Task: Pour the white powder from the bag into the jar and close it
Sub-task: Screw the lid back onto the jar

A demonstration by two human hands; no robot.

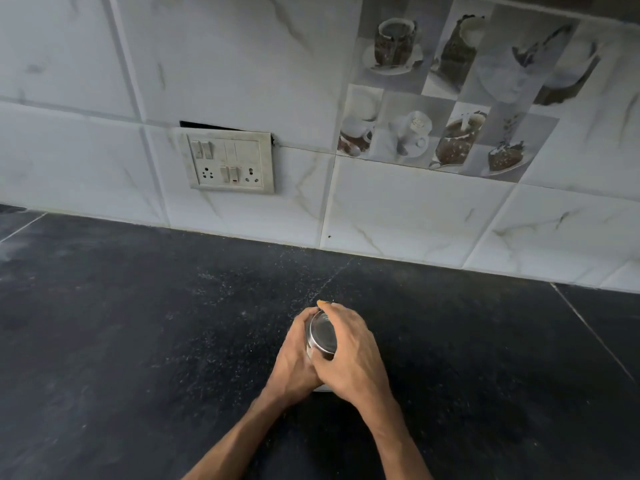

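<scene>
Steel-lidded jar [322, 333] is standing upright on the black stone countertop [138, 341], near its front edge, with both hands closing round it. The left hand [294, 355] is wrapping its curled fingers round the jar's side, while the right hand [349, 355] is gripping over the top, fingers bent down past the rim. Pale specks are lying scattered on the countertop around them. Behind, a switch-and-socket plate [230, 162] is sitting in the white marbled wall tiles [242, 64], beside a pictured tile of cups [450, 98].
</scene>
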